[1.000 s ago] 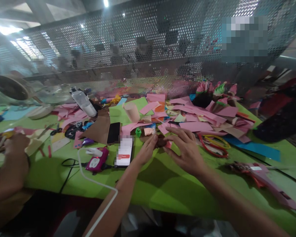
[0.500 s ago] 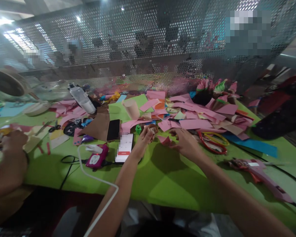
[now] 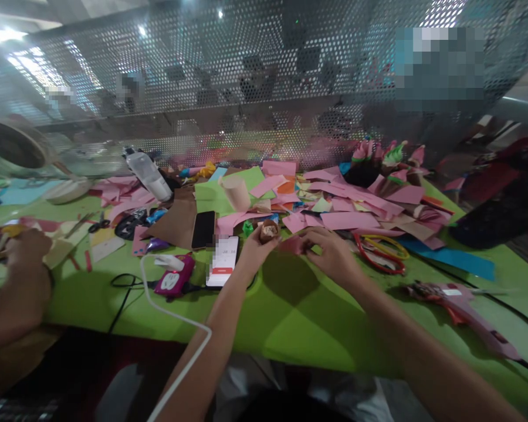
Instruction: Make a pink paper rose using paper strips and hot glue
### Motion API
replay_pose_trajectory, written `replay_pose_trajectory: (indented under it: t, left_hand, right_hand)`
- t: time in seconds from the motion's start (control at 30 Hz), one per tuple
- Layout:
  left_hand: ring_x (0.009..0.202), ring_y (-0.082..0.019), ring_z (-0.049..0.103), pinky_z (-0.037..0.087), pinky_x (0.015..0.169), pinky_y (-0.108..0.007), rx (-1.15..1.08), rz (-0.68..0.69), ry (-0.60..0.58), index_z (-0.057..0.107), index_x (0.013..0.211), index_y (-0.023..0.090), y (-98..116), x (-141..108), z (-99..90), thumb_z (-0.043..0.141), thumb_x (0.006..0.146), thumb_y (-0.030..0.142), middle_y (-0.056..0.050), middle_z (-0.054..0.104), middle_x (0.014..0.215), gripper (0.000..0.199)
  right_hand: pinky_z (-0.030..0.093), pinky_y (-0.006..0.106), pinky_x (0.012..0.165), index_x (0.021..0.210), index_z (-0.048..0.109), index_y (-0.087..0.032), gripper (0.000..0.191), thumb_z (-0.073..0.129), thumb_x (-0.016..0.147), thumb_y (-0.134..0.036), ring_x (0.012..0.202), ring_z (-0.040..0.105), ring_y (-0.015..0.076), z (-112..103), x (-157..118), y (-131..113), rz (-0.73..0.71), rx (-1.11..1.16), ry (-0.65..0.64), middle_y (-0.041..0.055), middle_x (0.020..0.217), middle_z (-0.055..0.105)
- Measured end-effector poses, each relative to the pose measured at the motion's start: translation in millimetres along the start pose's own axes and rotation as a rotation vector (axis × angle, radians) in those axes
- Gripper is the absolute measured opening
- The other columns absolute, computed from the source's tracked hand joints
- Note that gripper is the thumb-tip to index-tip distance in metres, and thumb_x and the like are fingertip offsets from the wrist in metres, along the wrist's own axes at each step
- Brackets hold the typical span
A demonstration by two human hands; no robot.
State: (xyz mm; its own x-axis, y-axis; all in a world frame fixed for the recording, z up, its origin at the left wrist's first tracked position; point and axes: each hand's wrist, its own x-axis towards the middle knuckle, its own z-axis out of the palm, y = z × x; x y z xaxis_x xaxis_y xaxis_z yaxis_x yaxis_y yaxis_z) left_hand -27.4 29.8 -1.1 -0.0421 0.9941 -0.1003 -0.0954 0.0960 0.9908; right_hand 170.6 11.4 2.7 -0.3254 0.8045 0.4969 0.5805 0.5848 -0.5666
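My left hand (image 3: 256,249) is closed round a small brown paper cone (image 3: 269,230), its open top facing up. To its right, my right hand (image 3: 328,251) has its thumb and fingertips on a small pink paper piece (image 3: 291,244). A small green item (image 3: 247,228) lies just left of my left hand. Below it on the left is a lit phone (image 3: 222,264), with a dark phone (image 3: 203,230) beyond.
Pink paper scraps (image 3: 349,220) spread behind my hands. A pink glue gun (image 3: 475,313) and red-handled scissors (image 3: 381,258) lie at right. A bottle (image 3: 148,176) and magenta power adapter (image 3: 175,278) are at left. Another person's hand (image 3: 29,249) is far left.
The brown cone now shows its open top in my left hand. My right hand has moved slightly left, and its fingers have closed on the pink piece.
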Motion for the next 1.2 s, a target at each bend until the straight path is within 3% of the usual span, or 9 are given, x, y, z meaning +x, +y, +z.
replay_pose_trajectory:
  t: [0.23, 0.37, 0.53, 0.7, 0.8, 0.9, 1.07, 1.2]
  left_hand:
    - [0.071, -0.013, 0.063, 0.048, 0.072, -0.025, -0.076, -0.117, -0.057, 0.076, 0.085, 0.015, 3.5, -7.2, 4.7, 0.090, 0.051, 0.028, -0.003, 0.074, 0.080, 0.039]
    - [0.050, -0.005, 0.046, 0.033, 0.049, -0.019, -0.079, -0.224, -0.069, 0.076, 0.085, 0.016, 4.9, -11.0, 3.8, 0.090, 0.052, 0.038, 0.002, 0.065, 0.064, 0.042]
    - [0.046, -0.003, 0.038, 0.028, 0.046, -0.018, -0.141, -0.250, -0.090, 0.074, 0.080, 0.015, 5.7, -12.6, 1.6, 0.092, 0.047, 0.043, 0.005, 0.055, 0.055, 0.047]
    - [0.048, -0.004, 0.043, 0.032, 0.048, -0.020, -0.103, -0.160, -0.112, 0.076, 0.072, 0.013, 4.3, -11.4, 3.9, 0.094, 0.042, 0.037, 0.002, 0.063, 0.058, 0.043]
    - [0.063, -0.011, 0.059, 0.046, 0.064, -0.023, -0.096, -0.124, -0.114, 0.076, 0.072, 0.014, 3.9, -10.8, 7.0, 0.095, 0.038, 0.029, -0.002, 0.071, 0.068, 0.042]
    - [0.074, -0.017, 0.065, 0.051, 0.078, -0.031, -0.073, -0.089, -0.141, 0.075, 0.073, 0.013, 3.5, -11.1, 8.7, 0.093, 0.038, 0.023, -0.005, 0.074, 0.076, 0.041]
    - [0.073, -0.017, 0.064, 0.051, 0.076, -0.029, 0.025, 0.040, -0.199, 0.073, 0.076, 0.014, 3.4, -13.1, 5.6, 0.087, 0.045, 0.019, -0.003, 0.073, 0.076, 0.034]
    - [0.074, -0.017, 0.062, 0.050, 0.075, -0.027, 0.090, 0.128, -0.220, 0.072, 0.073, 0.015, 7.5, -17.1, 4.2, 0.083, 0.050, 0.019, -0.002, 0.071, 0.074, 0.026]
  right_hand:
    - [0.051, 0.037, 0.083, 0.079, 0.066, -0.024, 0.022, 0.055, 0.078, -0.006, 0.102, 0.068, 0.0247, -5.0, -1.9, -10.6, -0.191, -0.144, 0.138, 0.0072, 0.110, 0.072]
    - [0.053, 0.038, 0.083, 0.079, 0.066, -0.024, 0.021, 0.055, 0.081, -0.007, 0.102, 0.068, 0.0248, -6.1, -1.9, -11.4, -0.223, -0.156, 0.223, 0.0084, 0.110, 0.072]
    - [0.053, 0.037, 0.082, 0.080, 0.067, -0.025, 0.020, 0.056, 0.083, -0.008, 0.102, 0.068, 0.0241, -5.9, -1.3, -11.1, -0.231, -0.146, 0.260, 0.0078, 0.108, 0.073]
    - [0.051, 0.040, 0.087, 0.087, 0.069, -0.025, 0.023, 0.053, 0.085, -0.008, 0.103, 0.068, 0.0243, -10.2, -1.9, -13.0, -0.184, -0.101, 0.220, 0.0066, 0.110, 0.074]
    - [0.051, 0.039, 0.088, 0.097, 0.069, -0.025, 0.025, 0.049, 0.089, -0.012, 0.104, 0.067, 0.0231, -14.5, -1.3, -16.8, -0.132, 0.017, 0.179, 0.0065, 0.108, 0.073]
    - [0.050, 0.037, 0.085, 0.100, 0.069, -0.024, 0.019, 0.052, 0.093, -0.022, 0.099, 0.067, 0.0232, -14.4, 0.3, -20.1, -0.063, 0.097, 0.113, 0.0070, 0.102, 0.074]
    - [0.051, 0.035, 0.076, 0.095, 0.070, -0.023, 0.017, 0.058, 0.092, -0.034, 0.087, 0.069, 0.0229, -3.3, 0.8, -15.7, 0.120, 0.191, -0.037, 0.0060, 0.096, 0.075]
    - [0.051, 0.033, 0.067, 0.087, 0.065, -0.021, 0.021, 0.059, 0.090, -0.041, 0.071, 0.068, 0.0194, 6.0, -1.0, -10.5, 0.272, 0.460, -0.131, 0.0026, 0.078, 0.074]
